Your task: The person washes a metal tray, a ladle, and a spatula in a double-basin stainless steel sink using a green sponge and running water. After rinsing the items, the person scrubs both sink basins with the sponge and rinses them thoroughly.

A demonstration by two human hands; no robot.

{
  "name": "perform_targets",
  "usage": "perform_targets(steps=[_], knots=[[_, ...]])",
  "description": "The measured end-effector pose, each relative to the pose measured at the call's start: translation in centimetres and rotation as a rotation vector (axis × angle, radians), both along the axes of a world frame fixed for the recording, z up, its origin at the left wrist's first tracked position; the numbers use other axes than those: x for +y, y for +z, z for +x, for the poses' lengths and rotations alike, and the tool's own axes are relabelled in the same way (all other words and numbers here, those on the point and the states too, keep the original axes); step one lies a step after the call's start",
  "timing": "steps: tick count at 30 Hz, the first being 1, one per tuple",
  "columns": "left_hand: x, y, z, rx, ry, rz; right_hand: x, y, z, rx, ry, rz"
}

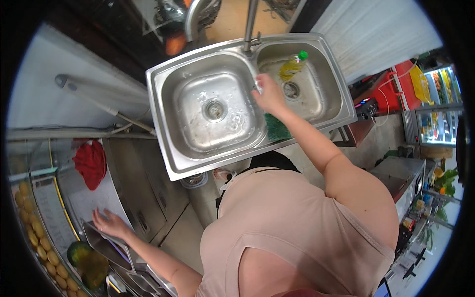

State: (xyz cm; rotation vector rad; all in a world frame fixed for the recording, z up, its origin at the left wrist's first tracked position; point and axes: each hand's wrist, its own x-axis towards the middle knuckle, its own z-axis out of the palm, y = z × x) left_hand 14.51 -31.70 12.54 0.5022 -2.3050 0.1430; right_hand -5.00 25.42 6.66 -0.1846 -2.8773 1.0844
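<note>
A double-bowl stainless steel sink [237, 157] lies before me. Over the divider between its bowls is my right hand [270, 94], fingers curled; whether it holds anything is not clear. In the right bowl a bottle of yellow liquid with a green cap [292, 67] leans near the drain. A green scouring pad [276, 128] lies on the sink's front edge, partly under my right forearm. Water wets the left bowl. My left hand [110, 223] is out to the left, fingers spread, at the rim of a grey metal container [105, 245] on the steel counter.
A red cloth [91, 163] lies on the left counter. Beyond are a green melon-like fruit [78, 254] and rows of yellowish round items [44, 243] behind glass. The faucet [251, 26] rises behind the sink. A red cooler box [402, 85] and a lit display fridge [438, 107] stand right.
</note>
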Motion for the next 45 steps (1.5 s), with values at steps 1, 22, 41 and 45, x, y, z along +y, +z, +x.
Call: perform_targets(steps=[1, 22, 41, 45], knots=[[3.9, -0.2, -2.5, 0.000, -0.130, -0.026, 2.7, -1.2, -0.8, 0.014, -0.165, -0.039], [34.4, -9.1, -10.5, -0.781, -0.877, 0.496, 21.4, 3.5, 0.7, 0.354, -0.238, -0.067], [32.7, -11.7, -8.1, -0.877, -0.984, 0.401, 17.4, -0.2, 21.9, 0.512, -1.001, -0.706], [31.9, -13.1, -8.3, -0.853, -0.929, 0.342, 17.6, -2.0, 28.2, 0.811, -1.217, -0.974]])
